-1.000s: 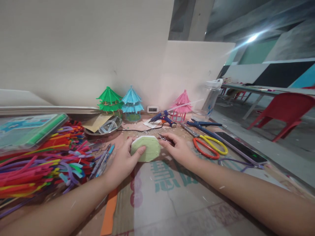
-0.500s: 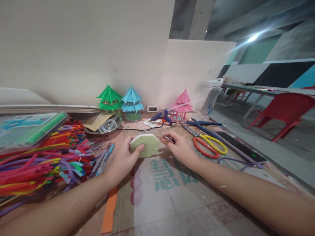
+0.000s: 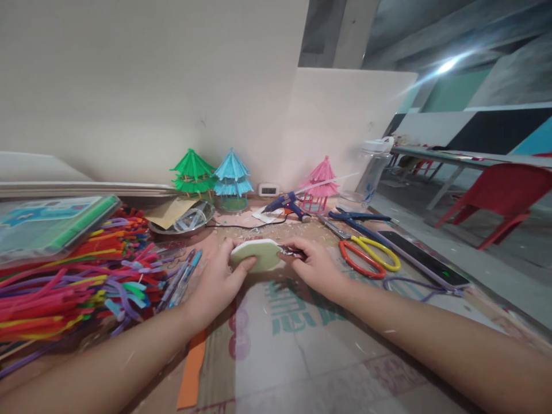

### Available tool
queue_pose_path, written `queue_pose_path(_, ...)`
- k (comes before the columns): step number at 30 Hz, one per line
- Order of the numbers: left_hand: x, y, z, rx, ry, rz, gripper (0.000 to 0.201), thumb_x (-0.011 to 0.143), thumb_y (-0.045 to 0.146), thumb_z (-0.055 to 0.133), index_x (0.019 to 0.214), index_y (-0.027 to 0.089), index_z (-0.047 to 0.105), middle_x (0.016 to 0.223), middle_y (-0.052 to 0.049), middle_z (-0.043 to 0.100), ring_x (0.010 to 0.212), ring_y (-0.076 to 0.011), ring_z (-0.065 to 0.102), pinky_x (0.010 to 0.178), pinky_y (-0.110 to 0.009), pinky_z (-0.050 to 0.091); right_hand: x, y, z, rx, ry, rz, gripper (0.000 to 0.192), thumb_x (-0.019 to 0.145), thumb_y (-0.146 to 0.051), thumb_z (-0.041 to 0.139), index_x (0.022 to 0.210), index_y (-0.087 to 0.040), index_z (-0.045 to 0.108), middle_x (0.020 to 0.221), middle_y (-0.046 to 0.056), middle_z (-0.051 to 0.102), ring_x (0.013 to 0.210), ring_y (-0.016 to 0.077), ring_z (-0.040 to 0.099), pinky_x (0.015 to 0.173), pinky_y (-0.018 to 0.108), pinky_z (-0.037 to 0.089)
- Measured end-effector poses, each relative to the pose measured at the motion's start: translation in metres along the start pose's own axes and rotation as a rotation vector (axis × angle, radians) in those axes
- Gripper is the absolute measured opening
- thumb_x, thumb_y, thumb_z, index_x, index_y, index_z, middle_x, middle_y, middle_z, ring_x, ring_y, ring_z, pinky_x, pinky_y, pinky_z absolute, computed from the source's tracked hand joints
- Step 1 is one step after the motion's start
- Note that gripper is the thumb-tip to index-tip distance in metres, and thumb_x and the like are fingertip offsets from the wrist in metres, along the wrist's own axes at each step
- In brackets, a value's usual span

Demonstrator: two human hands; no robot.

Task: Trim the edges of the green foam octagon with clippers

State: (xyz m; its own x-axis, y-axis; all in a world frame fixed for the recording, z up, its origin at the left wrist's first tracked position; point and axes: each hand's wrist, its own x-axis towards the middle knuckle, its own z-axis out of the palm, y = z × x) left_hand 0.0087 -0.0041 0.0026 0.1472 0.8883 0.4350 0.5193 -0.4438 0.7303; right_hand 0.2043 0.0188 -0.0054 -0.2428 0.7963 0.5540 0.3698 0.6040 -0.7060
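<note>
While the left hand (image 3: 218, 280) grips the pale green, white-edged foam slab (image 3: 255, 255) just above the cardboard-covered bench (image 3: 302, 345), tipped flatter than a moment ago, the right hand (image 3: 317, 265), closed on a small metal blade (image 3: 288, 250), now touches the slab's right edge.

There is one view only, from a camera on the person's head. It looks forward and down, close over the tabletop (image 3: 302, 345), toward the wall (image 3: 150, 86) behind it.

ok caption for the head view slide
Left hand holds a pale green foam piece; right hand presses a small blade to it.
</note>
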Motion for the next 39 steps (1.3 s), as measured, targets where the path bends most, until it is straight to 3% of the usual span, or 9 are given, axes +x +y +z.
queue_pose_path(6,-0.001,0.002,-0.002,0.050,-0.031,0.021,0.029,0.084,0.043,0.049,0.096,0.019,0.061,0.089,-0.003,0.065,0.081,-0.0195,0.060,0.070,-0.028,0.045,0.000,-0.001,-0.003,-0.043,-0.033,0.007,0.013,0.079,-0.027,0.054,0.080,-0.018,0.064,0.070,0.001,0.067,0.062,0.0144,0.059,0.056,0.024,0.046)
queue_pose_path(9,-0.001,-0.001,-0.002,0.077,0.004,0.034,0.023,0.084,0.036,0.049,0.094,0.020,0.062,0.086,-0.002,0.065,0.081,-0.0192,0.059,0.070,-0.028,0.045,0.000,0.002,-0.005,-0.040,0.024,-0.030,0.021,0.082,-0.033,0.052,0.092,-0.018,0.063,0.084,0.005,0.069,0.073,0.0178,0.062,0.064,0.028,0.049)
queue_pose_path(14,0.000,-0.003,-0.001,0.062,0.002,0.117,0.020,0.084,0.024,0.047,0.096,0.023,0.063,0.095,-0.002,0.066,0.093,-0.0197,0.059,0.084,-0.032,0.045,-0.001,0.008,-0.007,-0.121,0.111,-0.150,0.026,0.089,-0.033,0.045,0.106,-0.021,0.061,0.102,0.008,0.068,0.093,0.0221,0.062,0.081,0.036,0.048)
queue_pose_path(22,0.001,-0.007,-0.004,0.111,-0.024,0.187,0.032,0.079,0.011,0.042,0.100,0.023,0.063,0.105,-0.002,0.065,0.103,-0.0195,0.056,0.093,-0.035,0.043,-0.005,0.000,-0.010,-0.469,0.056,-0.467,0.032,0.095,-0.033,0.038,0.104,-0.018,0.064,0.071,0.005,0.057,0.069,0.0194,0.052,0.062,0.031,0.039)
queue_pose_path(29,0.000,-0.008,-0.005,0.127,-0.040,0.236,0.047,0.069,0.002,0.037,0.104,0.023,0.061,0.106,-0.002,0.063,0.106,-0.0185,0.055,0.095,-0.036,0.042,-0.003,0.001,-0.010,-0.503,0.042,-0.478,0.031,0.095,-0.032,0.038,0.103,-0.018,0.064,0.072,0.005,0.058,0.069,0.0184,0.051,0.061,0.030,0.035)
queue_pose_path(39,0.001,-0.007,-0.005,0.140,-0.037,0.248,0.041,0.074,0.003,0.039,0.102,0.023,0.061,0.105,-0.002,0.063,0.104,-0.0182,0.055,0.094,-0.035,0.042,-0.003,-0.001,-0.010,-0.500,0.025,-0.504,0.034,0.095,-0.034,0.038,0.100,-0.015,0.065,0.070,0.005,0.058,0.068,0.0187,0.052,0.061,0.030,0.038)
